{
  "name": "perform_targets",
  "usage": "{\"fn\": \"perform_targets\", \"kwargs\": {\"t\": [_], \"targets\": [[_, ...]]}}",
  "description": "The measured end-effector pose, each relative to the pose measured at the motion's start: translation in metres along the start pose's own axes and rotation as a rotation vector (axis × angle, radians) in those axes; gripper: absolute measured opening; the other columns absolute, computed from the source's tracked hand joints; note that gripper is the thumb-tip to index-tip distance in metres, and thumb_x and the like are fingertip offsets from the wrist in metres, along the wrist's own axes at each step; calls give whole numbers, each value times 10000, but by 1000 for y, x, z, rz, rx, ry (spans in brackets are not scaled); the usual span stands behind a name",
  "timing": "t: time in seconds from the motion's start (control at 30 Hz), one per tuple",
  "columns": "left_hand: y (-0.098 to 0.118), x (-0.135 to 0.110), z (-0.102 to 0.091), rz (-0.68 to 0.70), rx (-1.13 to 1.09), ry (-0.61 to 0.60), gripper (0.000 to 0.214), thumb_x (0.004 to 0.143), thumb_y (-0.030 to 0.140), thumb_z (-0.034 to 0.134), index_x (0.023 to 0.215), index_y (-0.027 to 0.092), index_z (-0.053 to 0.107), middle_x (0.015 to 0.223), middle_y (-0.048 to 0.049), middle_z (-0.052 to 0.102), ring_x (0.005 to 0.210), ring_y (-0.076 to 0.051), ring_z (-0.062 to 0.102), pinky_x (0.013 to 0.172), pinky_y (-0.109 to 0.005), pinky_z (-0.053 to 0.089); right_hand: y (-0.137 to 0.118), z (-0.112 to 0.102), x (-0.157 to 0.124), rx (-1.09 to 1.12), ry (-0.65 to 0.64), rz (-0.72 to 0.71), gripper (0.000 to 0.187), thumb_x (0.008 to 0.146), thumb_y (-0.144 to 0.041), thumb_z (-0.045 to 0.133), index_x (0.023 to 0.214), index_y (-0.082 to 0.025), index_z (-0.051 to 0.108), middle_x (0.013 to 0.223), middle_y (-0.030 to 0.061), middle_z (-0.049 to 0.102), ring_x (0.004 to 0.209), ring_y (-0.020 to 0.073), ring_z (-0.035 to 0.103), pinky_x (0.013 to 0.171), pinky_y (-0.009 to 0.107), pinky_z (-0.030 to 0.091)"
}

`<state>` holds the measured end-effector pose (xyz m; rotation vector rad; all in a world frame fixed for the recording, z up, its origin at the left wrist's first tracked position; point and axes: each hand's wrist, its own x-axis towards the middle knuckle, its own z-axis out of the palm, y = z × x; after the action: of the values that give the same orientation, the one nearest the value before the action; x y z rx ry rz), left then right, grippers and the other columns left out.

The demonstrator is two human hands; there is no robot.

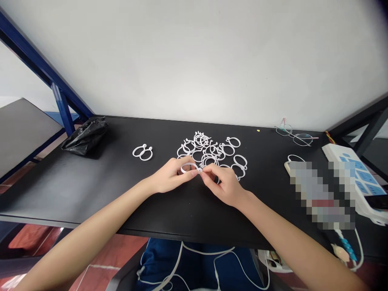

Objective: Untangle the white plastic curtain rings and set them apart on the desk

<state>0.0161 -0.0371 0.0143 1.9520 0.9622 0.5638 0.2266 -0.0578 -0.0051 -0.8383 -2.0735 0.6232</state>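
Observation:
A pile of several white plastic rings (212, 151) lies on the black table (121, 190) near its middle. Two more white rings (143, 152) lie side by side to the left of the pile. My left hand (169, 178) and my right hand (222, 184) meet just in front of the pile. Both pinch one white ring (188, 167) between fingertips, the left holding its loop, the right gripping its clasp end.
A crumpled black plastic bag (86, 135) sits at the table's back left. Eyeglasses (295, 135) lie at the back right, with a white power strip (354, 173) and a blurred object beside them. White cables (197, 262) hang under the front edge. A blue frame (60, 101) rises at left.

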Motion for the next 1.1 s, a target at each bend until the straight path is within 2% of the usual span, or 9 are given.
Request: {"fn": "perform_targets", "kwargs": {"t": [0.23, 0.6, 0.9, 1.1], "targets": [[-8, 0, 3, 63, 49, 32, 267, 922, 446, 501, 982, 187, 490, 578, 81, 407, 542, -88, 374, 551, -204, 344, 0, -1, 0, 21, -54, 60, 171, 990, -277, 447, 889, -194, 557, 609, -32, 561, 481, 83, 520, 487, 200, 424], [-6, -1, 4, 71, 84, 11, 264, 930, 412, 512, 1063, 190, 464, 572, 90, 434, 529, -92, 404, 565, -211, 359, 3, 3, -1, 47, -2, 28, 77, 941, -242, 528, 967, -196, 583, 631, -35, 585, 524, 96, 550, 544, 208, 479], [-7, -1, 5, 96, 93, 44, 313, 928, 424, 530, 1128, 189, 477, 596, 86, 431, 536, -87, 404, 562, -206, 366, 1, 2, 0, 32, -22, 46, 100, 977, -237, 483, 980, -183, 567, 615, -36, 603, 484, 86, 550, 520, 199, 453], [-4, -2, 6, 137, 64, 94, 370, 918, 395, 554, 1212, 197, 450, 696, 52, 527, 601, -99, 495, 604, -213, 433, 4, 3, -1, 20, 16, 29, 77, 972, -239, 502, 990, -195, 563, 610, -42, 602, 480, 87, 557, 523, 198, 458]]}}
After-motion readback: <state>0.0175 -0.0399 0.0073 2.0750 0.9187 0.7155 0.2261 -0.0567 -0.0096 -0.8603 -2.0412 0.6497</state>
